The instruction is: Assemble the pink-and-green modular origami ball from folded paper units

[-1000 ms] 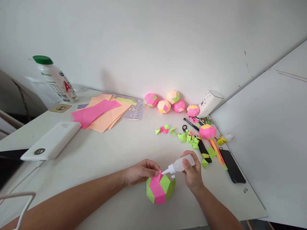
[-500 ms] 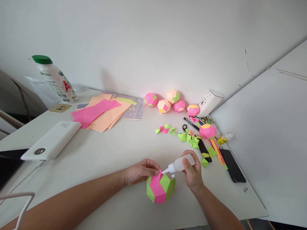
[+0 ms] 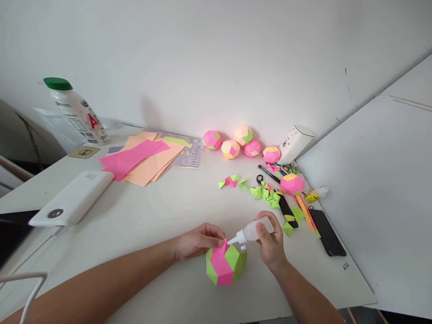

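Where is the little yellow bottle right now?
In the head view, the yellow bottle lies on the right side of the desk, between the pink-and-yellow paper ball and the right-hand wall.

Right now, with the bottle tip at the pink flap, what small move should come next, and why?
Probably a light squeeze by the right hand: the nozzle of the glue-style bottle already meets the pink flap, and the left hand pinches that flap at the top of the pink-and-green paper ball.

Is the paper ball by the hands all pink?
No, the paper ball near the left hand has green faces as well as pink ones.
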The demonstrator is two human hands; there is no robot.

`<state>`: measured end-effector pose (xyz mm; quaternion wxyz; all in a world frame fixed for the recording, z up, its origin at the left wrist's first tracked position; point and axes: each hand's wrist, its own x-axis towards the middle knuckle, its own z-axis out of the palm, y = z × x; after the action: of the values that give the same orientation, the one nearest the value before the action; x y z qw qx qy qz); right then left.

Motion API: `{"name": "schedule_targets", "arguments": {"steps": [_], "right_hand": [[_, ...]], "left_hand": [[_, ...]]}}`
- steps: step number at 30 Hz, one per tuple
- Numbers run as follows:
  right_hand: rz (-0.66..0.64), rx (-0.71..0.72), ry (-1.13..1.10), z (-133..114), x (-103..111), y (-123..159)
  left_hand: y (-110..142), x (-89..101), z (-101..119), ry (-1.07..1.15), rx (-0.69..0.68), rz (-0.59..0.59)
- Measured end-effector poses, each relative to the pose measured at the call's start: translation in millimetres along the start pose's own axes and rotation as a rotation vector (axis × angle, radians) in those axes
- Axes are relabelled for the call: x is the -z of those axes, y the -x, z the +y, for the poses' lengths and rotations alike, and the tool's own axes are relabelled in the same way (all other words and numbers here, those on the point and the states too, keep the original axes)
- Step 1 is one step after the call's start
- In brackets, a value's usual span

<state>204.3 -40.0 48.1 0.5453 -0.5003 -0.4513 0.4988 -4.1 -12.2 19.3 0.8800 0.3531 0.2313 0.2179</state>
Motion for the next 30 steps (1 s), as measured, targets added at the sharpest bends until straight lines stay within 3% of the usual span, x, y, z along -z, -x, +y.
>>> {"name": "schedule_targets", "arguments": {"steps": [30], "right_hand": [[0.018,0.002,0.021,2.1,1.0,1.3]], "left_hand": [[-0.4,-1.7,0.3,-0.002,0.011,0.025]]}}
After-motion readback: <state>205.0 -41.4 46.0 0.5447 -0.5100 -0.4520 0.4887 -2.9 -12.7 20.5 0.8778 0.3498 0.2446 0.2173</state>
